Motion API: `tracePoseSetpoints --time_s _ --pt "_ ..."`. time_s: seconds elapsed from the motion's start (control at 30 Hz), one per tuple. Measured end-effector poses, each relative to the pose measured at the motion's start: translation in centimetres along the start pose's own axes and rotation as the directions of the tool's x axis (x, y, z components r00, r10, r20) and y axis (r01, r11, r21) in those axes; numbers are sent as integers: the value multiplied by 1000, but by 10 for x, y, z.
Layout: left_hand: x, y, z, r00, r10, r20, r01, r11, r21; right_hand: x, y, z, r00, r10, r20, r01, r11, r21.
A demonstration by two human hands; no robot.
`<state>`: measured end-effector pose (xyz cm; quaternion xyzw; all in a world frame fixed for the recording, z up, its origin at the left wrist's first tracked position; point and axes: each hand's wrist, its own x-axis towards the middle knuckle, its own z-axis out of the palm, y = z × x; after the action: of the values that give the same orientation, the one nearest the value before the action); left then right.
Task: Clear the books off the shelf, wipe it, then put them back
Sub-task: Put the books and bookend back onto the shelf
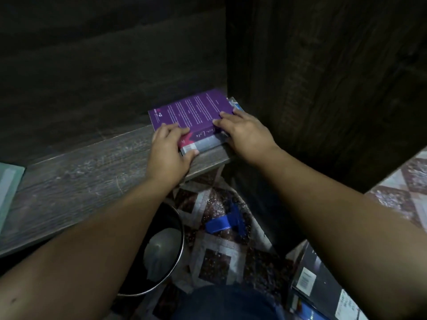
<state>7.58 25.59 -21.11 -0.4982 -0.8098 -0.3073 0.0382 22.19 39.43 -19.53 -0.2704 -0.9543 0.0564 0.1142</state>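
Note:
A purple book [196, 110] lies flat, back cover up, on top of a small stack at the right end of the dark wooden shelf [76, 174]. Under it shows a grey book [205, 144] and a blue-edged one [235, 104] against the side wall. My left hand [168, 151] grips the stack's near left corner, fingers on the purple cover, thumb under the grey book's edge. My right hand [242, 130] holds the near right corner, fingertips on the purple cover.
A dark wooden side panel [323, 88] rises right of the stack. Below the shelf, on a patterned floor, stand a round dark bin [161, 250] and a blue object [224, 221]. Dark books [318, 285] lie at the lower right. A pale green object [9, 185] sits at the shelf's left.

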Motion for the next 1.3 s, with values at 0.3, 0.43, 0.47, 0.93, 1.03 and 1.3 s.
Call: tracePoseSetpoints --time_s 0.3,0.43,0.47,0.93,1.03,1.3 --pt "-26 96 -13 942 -114 317 -26 913 406 -78 -11 -11 980 186 -76 -179 980 93" --pt "-74 156 0 796 49 604 -254 932 258 -185 5 -11 969 221 111 -240 948 207" --pt "-88 169 6 741 111 662 -309 932 190 -213 11 -10 951 244 189 -276 946 171" --pt "-191 222 97 252 210 945 -641 768 0 -434 57 65 617 608 500 -594 776 -212" --pt "-185 215 103 258 200 945 -672 740 27 -440 50 79 630 642 437 -589 762 -270" --pt "-190 224 118 265 250 931 -712 702 14 -427 76 48 673 528 518 -587 807 -61"
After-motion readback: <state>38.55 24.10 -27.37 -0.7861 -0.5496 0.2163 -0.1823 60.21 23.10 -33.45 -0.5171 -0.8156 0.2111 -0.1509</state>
